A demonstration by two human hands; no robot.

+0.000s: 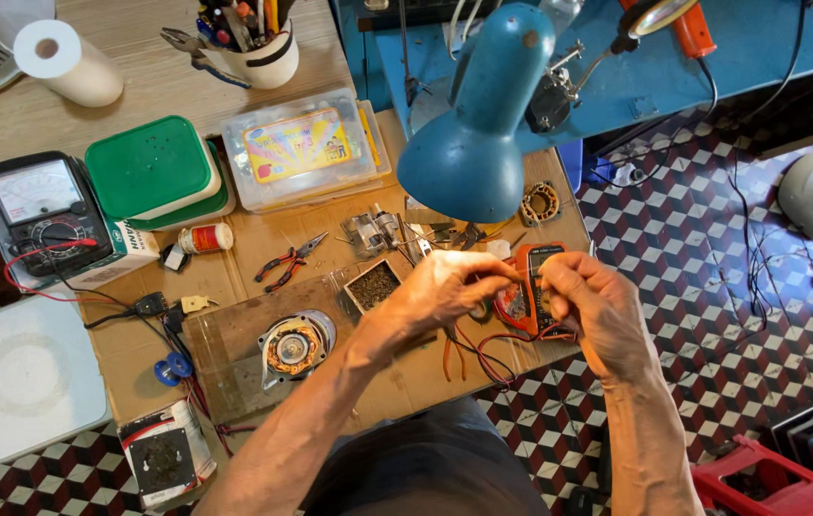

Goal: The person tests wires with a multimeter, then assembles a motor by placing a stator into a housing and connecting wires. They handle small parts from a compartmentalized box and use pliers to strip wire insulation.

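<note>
My left hand and my right hand meet over an orange digital multimeter lying on a cardboard-covered bench. Both hands pinch something small and thin between thumb and fingers, likely the meter's leads; the item itself is too small to make out. Red and black wires trail from under my hands toward the bench's near edge. A motor stator with copper windings lies to the left of my left forearm.
A blue desk lamp hangs over the bench. Red pliers, a small tray of parts, an analog meter, green-lidded boxes, a clear plastic box, a paper roll and a tool cup lie around.
</note>
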